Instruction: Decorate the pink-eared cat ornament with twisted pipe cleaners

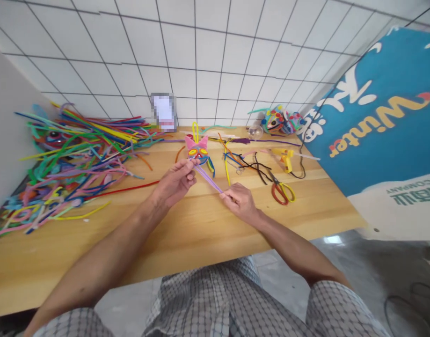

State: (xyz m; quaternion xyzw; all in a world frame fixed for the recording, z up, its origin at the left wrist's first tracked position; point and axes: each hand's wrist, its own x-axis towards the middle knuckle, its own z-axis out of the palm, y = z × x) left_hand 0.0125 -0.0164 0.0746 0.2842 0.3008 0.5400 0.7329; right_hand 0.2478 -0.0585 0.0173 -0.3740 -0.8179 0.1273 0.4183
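Between my two hands stretches a doubled purple pipe cleaner [208, 179], slanting down to the right. My left hand [178, 181] pinches its upper end between thumb and fingers. At the lower end, the fingers of my right hand [238, 201] are closed on it. Just beyond my left hand lies a pipe-cleaner cat-like ornament [197, 150] with pink ears, yellow-ringed eyes and a yellow loop on top. My left fingers overlap its lower edge in view; I cannot tell whether they touch it.
Many coloured pipe cleaners [95, 135] heap on the left of the wooden table [186, 238]. Scissors [283, 191], a yellow glue gun [285, 159] and black pipe-cleaner pieces [258, 166] lie right. Finished colourful ornaments [276, 120] and a phone [164, 112] stand along the tiled wall.
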